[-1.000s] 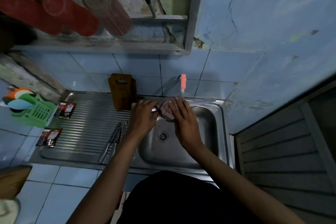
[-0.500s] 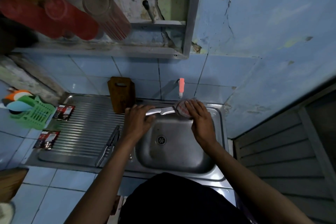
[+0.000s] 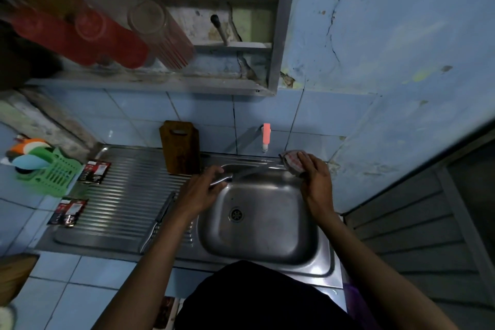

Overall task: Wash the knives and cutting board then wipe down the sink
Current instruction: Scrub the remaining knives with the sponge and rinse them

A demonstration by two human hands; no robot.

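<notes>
Since half a second ago, the cloth [image 3: 292, 161] has been drawn off the blade tip by the right hand [image 3: 314, 182] — fingers curled over it at the sink [image 3: 325, 262] rim; the knife [image 3: 242, 173] handle is gripped in the left hand [image 3: 199, 191] — blade pointing toward the right hand; further knives [image 3: 160, 218] lie left of the left forearm; the cutting board [image 3: 180, 147] is propped beyond it.

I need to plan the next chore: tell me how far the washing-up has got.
Done, apparently: a knife lies on the drainboard, and the cutting board leans on the wall; whether either is clean is unclear. In hand: left hand grips another knife over the sink; right hand holds a scrubber. Left: wiping the sink.
</notes>
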